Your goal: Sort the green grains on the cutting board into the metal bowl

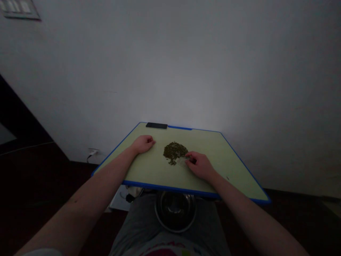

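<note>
A pale green board (149, 170) with a blue rim lies across my lap. A small heap of dark green bits (174, 151) sits near its middle. My right hand (199, 165) rests on the board at the heap's right edge, fingers pinched on a small pale tool whose tip touches the bits; the tool is too dim to identify. My left hand (144, 143) lies on the board to the left of the heap, fingers curled in, holding nothing visible.
A dark phone-like slab (156, 125) lies on the board's far edge. A metal bowl (176, 211) sits on my lap under the near edge. A white wall rises behind; a plug and cable (92, 153) sit low on the left.
</note>
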Motion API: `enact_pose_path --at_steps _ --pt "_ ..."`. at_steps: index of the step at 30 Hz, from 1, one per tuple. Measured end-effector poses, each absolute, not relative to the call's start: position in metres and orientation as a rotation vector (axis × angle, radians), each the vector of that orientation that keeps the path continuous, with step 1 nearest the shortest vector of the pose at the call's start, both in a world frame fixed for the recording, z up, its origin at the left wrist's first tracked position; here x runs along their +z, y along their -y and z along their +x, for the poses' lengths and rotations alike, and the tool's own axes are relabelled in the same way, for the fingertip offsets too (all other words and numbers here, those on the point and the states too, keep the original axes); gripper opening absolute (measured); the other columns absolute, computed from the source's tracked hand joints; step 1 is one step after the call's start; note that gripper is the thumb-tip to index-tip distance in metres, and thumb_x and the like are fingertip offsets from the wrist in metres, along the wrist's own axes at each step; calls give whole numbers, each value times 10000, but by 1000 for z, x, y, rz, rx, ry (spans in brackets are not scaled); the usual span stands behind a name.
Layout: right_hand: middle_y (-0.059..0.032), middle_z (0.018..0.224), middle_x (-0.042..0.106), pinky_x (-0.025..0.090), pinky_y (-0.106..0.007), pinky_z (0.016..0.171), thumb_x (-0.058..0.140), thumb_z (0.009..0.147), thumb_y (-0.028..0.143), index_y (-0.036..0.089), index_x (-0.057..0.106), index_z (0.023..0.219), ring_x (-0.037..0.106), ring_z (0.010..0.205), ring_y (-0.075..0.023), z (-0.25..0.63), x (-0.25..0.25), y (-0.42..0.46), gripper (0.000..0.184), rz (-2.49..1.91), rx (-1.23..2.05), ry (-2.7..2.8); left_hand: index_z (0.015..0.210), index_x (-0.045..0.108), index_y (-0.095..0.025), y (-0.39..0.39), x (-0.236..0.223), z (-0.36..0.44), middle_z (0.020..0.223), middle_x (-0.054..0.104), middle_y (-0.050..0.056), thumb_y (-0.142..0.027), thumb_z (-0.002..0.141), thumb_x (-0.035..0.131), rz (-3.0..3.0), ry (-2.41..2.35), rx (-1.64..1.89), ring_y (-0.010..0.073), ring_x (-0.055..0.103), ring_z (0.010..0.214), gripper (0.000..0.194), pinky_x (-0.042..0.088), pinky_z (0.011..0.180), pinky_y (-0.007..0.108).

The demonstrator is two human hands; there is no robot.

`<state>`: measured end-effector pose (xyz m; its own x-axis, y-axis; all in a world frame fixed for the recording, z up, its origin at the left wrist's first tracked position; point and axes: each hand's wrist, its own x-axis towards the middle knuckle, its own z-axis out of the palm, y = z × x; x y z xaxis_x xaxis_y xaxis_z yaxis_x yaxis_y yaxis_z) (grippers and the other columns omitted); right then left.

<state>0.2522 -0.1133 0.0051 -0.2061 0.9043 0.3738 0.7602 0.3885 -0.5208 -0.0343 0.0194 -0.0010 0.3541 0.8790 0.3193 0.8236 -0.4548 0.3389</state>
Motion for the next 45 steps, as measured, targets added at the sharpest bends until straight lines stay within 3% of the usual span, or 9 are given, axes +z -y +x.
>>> enact_pose_path --at_steps 21,28,35,40,45 --pt "44 552 503 351 -213 538 551 715 227 177 613 901 454 503 -89 252 6 117 203 -1366 377 2072 673 582 -160 -21 -3 -36 581 540 19 -450 756 404 2502 -1554 705 119 442 543 351 292 518 248" --pt "28 579 544 357 -221 545 556 737 260 183 629 962 470 519 -98 252 4 116 249 -1329 410 2131 688 587 -158 -20 -1 -35 593 553 18 -441 759 407 2482 -1554 692 120 457 557 343 306 528 244" --pt "-49 848 660 412 -250 657 517 795 286 206 614 1093 559 700 -141 249 6 117 323 -1147 434 2278 668 573 -162 -20 -2 -35 588 547 16 -461 751 402 2480 -1553 705 119 456 548 354 304 519 242" --pt "-38 756 652 409 -247 669 519 806 300 196 611 1102 553 685 -137 247 8 121 328 -1029 469 2385 688 593 -162 -20 -1 -35 602 562 25 -468 749 401 2472 -1580 685 126 465 556 366 308 525 251" --pt "26 578 537 367 -200 538 569 754 280 200 637 1040 460 523 -92 249 10 128 305 -1095 659 2364 705 606 -159 -20 0 -34 614 584 32 -474 756 397 2472 -1594 667 126 474 558 382 312 527 248"
